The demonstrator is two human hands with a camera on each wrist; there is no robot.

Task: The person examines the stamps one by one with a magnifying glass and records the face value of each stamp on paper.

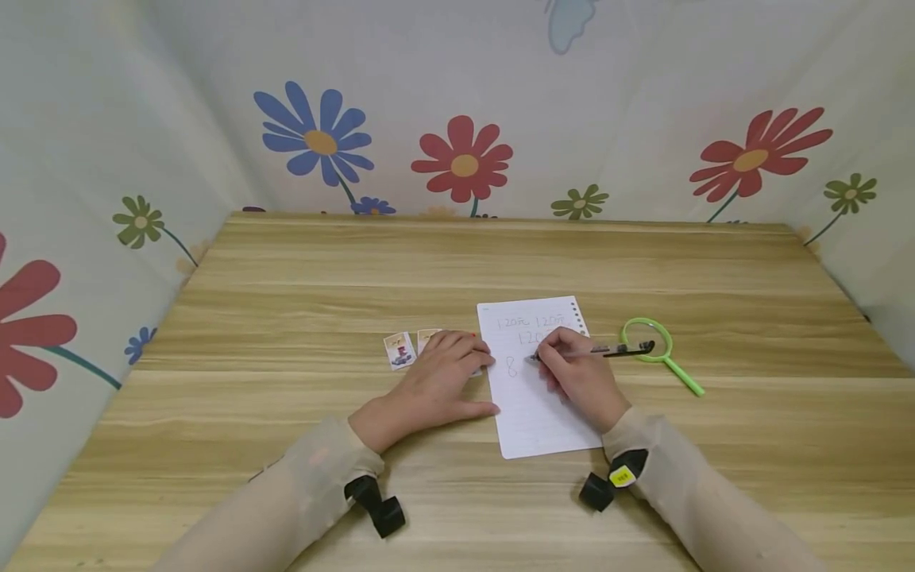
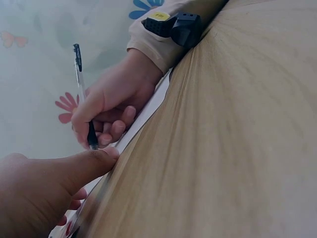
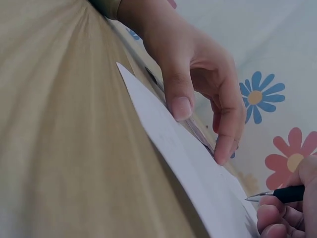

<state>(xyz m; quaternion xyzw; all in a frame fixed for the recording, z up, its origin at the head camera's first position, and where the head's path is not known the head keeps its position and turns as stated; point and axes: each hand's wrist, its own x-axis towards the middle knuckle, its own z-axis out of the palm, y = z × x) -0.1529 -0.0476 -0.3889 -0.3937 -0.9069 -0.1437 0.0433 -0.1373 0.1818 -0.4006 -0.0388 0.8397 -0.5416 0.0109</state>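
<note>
A pen (image 1: 622, 349) with a clear barrel and black grip is pinched in my right hand (image 1: 581, 380), its tip at the lined sheet of paper (image 1: 539, 429). Handwriting stands on the sheet: "120元" entries near the top and a figure 8 (image 1: 511, 366) lower left. My left hand (image 1: 439, 385) rests at the sheet's left edge, thumb stretched onto the paper, fingers loosely bent over small picture cards (image 1: 399, 350) that it partly hides. In the right wrist view the pen tip (image 3: 253, 197) points at the paper (image 3: 178, 153); the left wrist view shows the pen (image 2: 80, 74) tilted.
A green magnifying glass (image 1: 682, 375) lies on the wooden table (image 1: 286, 286) to the right of the paper. Behind the table hangs a white curtain (image 1: 643, 95) printed with flowers. Both wrists carry black devices (image 1: 379, 508) over light sleeves.
</note>
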